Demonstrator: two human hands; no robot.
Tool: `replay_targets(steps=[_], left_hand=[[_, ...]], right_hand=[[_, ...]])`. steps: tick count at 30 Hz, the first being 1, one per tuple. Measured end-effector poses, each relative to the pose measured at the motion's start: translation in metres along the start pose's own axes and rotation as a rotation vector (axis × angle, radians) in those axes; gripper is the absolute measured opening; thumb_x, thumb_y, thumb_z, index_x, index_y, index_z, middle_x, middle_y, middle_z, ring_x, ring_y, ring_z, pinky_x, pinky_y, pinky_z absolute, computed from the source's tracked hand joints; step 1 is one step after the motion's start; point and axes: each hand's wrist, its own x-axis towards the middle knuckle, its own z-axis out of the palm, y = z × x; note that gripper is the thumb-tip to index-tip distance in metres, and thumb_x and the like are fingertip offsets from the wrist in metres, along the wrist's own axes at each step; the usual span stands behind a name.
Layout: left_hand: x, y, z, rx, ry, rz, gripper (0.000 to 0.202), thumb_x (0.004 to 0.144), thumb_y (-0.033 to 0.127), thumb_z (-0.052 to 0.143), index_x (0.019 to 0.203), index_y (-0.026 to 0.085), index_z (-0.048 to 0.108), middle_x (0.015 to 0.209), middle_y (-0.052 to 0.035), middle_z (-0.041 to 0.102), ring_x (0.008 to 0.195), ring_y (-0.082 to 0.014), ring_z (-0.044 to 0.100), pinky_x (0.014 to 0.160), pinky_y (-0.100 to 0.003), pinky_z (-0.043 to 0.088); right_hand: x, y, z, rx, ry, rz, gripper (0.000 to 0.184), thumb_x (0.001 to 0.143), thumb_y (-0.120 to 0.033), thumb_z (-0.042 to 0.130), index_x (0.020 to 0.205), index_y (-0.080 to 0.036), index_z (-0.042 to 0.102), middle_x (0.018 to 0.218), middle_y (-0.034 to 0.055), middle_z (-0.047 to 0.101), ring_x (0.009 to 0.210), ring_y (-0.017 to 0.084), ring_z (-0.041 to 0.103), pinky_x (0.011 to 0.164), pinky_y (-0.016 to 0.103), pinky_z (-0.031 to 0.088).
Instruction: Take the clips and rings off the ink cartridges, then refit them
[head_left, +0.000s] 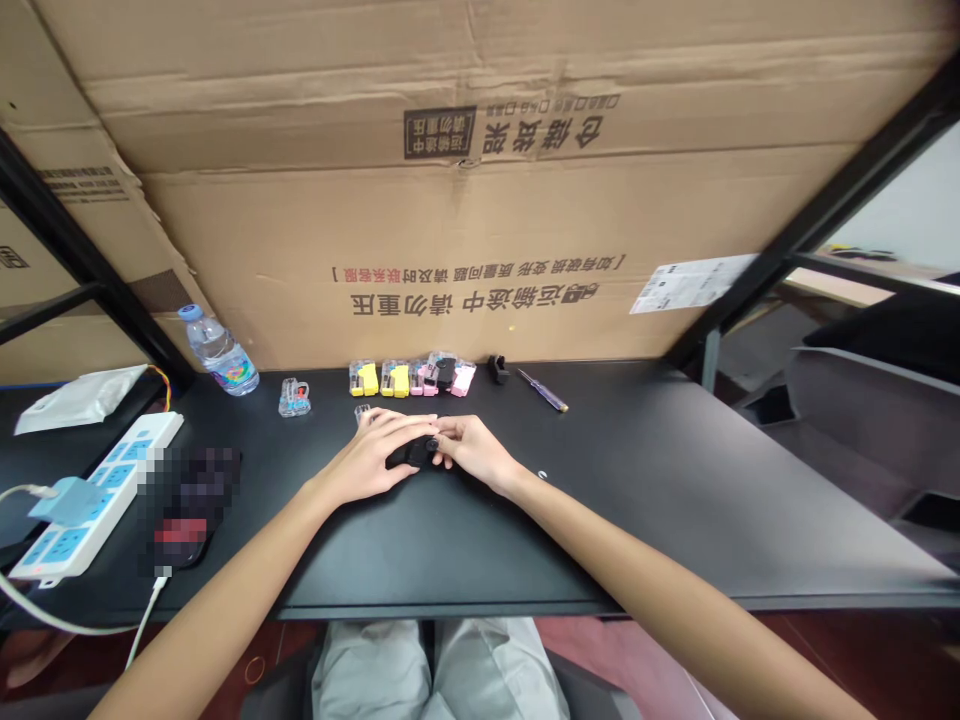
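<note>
At the middle of the black table, my left hand [379,448] curves over a small black plastic piece [409,452], fingers wrapped round its far side and thumb at its near side. My right hand [471,447] pinches the right end of that piece between thumb and fingers. Much of the piece is hidden, so its exact kind does not show. A small clear plastic part [362,411] peeks out beyond my left fingers. Behind the hands lie clear-and-yellow plastic pieces [395,379], pink ones [463,378] and a black-and-clear one [441,372].
A black bracket-like part [497,369] and a screwdriver [543,391] lie at the back right. Leftward are a clear plastic piece [295,397], a water bottle [219,350], a phone [196,510] and a power strip [97,500]. Cardboard [480,220] walls the back.
</note>
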Motion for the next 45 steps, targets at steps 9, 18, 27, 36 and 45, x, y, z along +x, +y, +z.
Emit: replay_targets(steps=[9, 18, 27, 36, 45], left_hand=[[-0.001, -0.004, 0.003, -0.010, 0.023, 0.043, 0.062, 0.094, 0.020, 0.078, 0.151, 0.032, 0.056, 0.157, -0.0076, 0.062, 0.136, -0.0278, 0.059, 0.118, -0.049, 0.033], [0.000, -0.004, 0.004, -0.001, 0.104, 0.062, 0.057, 0.095, 0.020, 0.077, 0.148, 0.032, 0.059, 0.153, -0.0083, 0.065, 0.133, -0.0280, 0.062, 0.116, -0.049, 0.037], [0.001, -0.004, 0.006, 0.025, 0.221, 0.043, 0.055, 0.092, 0.032, 0.083, 0.142, 0.031, 0.062, 0.145, -0.0092, 0.070, 0.130, -0.0291, 0.065, 0.113, -0.050, 0.041], [0.004, -0.004, 0.001, 0.075, 0.362, -0.041, 0.063, 0.089, 0.045, 0.085, 0.143, 0.028, 0.058, 0.151, -0.0128, 0.064, 0.140, -0.0319, 0.059, 0.118, -0.049, 0.037], [-0.005, -0.031, -0.032, 0.150, 0.252, -0.312, 0.046, 0.094, 0.051, 0.079, 0.129, 0.025, 0.065, 0.124, -0.0080, 0.074, 0.114, -0.0299, 0.068, 0.111, -0.048, 0.039]], right_hand=[[-0.005, -0.006, 0.000, 0.026, -0.012, 0.068, 0.032, 0.086, -0.042, 0.078, 0.101, -0.014, 0.081, 0.060, -0.0021, 0.066, 0.043, 0.007, 0.049, 0.043, 0.020, 0.034], [-0.009, -0.013, 0.007, 0.145, 0.050, 0.047, 0.043, 0.077, -0.052, 0.088, 0.096, -0.014, 0.081, 0.057, -0.0030, 0.064, 0.039, 0.006, 0.042, 0.040, 0.021, 0.028], [-0.013, -0.018, 0.013, 0.099, 0.113, -0.048, 0.049, 0.083, -0.062, 0.081, 0.099, -0.016, 0.077, 0.070, 0.0012, 0.071, 0.039, 0.008, 0.046, 0.040, 0.024, 0.031], [-0.020, -0.022, 0.019, -0.059, 0.001, -0.123, 0.049, 0.093, -0.063, 0.070, 0.114, -0.018, 0.069, 0.083, 0.0009, 0.069, 0.054, 0.011, 0.052, 0.047, 0.024, 0.041], [-0.012, -0.016, 0.002, -0.107, 0.229, -0.092, 0.056, 0.084, -0.070, 0.077, 0.109, -0.019, 0.070, 0.083, 0.0024, 0.068, 0.050, 0.010, 0.042, 0.043, 0.026, 0.035]])
